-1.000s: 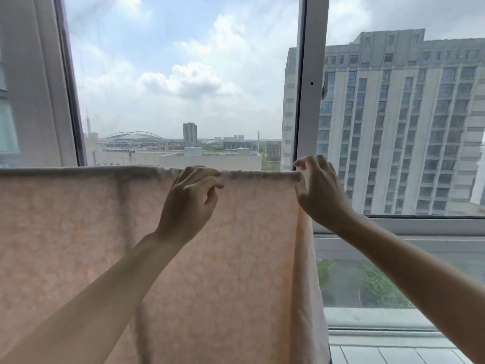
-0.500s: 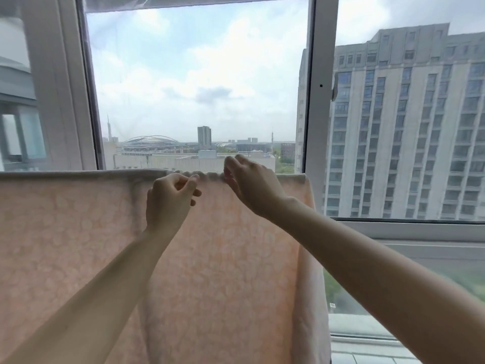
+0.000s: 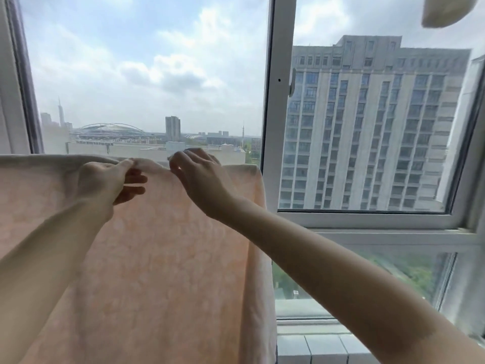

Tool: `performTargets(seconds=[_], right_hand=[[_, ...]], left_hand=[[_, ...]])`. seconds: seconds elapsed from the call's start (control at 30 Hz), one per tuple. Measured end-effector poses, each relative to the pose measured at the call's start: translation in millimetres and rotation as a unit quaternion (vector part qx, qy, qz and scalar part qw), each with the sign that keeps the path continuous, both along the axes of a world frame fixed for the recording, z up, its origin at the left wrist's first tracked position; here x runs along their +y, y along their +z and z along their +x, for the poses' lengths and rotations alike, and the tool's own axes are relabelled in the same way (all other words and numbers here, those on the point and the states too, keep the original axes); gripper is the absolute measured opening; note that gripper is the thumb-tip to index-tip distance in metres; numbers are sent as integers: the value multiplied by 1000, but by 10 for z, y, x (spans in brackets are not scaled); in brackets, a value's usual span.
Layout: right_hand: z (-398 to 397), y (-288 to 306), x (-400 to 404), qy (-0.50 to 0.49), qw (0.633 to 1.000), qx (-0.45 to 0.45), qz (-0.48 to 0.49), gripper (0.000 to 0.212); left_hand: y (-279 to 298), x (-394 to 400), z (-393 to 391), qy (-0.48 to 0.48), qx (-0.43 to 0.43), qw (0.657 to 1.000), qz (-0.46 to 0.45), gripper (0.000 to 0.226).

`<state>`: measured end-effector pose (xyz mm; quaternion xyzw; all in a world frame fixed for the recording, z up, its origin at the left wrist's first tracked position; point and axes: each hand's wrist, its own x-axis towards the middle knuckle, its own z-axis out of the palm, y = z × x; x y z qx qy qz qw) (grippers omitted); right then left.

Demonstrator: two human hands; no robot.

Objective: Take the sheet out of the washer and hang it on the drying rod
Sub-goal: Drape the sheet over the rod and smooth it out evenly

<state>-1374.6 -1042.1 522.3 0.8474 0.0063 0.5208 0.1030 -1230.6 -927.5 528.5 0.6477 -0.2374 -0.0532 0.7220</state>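
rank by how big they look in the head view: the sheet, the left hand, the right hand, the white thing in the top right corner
1. sheet, by far the largest
2. right hand and left hand, too alike to rank
3. white thing, smallest, though cut off by the picture's edge

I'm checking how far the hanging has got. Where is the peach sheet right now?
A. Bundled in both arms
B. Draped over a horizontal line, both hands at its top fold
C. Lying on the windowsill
B: the sheet hangs flat while the left hand and right hand pinch its top fold.
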Motion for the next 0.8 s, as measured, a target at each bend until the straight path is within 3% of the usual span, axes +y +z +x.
performTargets(seconds=[0.23, 0.37, 0.5, 0.8], right_hand=[[-76, -66, -86, -17, 997, 77, -28, 21], [3, -42, 34, -51, 991, 113, -56, 54], [168, -50, 86, -85, 984, 129, -88, 69], [625, 19, 222, -110, 981, 106, -119, 61]], left_hand=[[-259, 176, -181, 49, -132, 990, 28, 28], [-265, 247, -170, 37, -120, 992, 26, 29], [-244, 299, -157, 1, -85, 996, 1, 29], [-185, 480, -48, -31, -155, 987, -13, 33]])
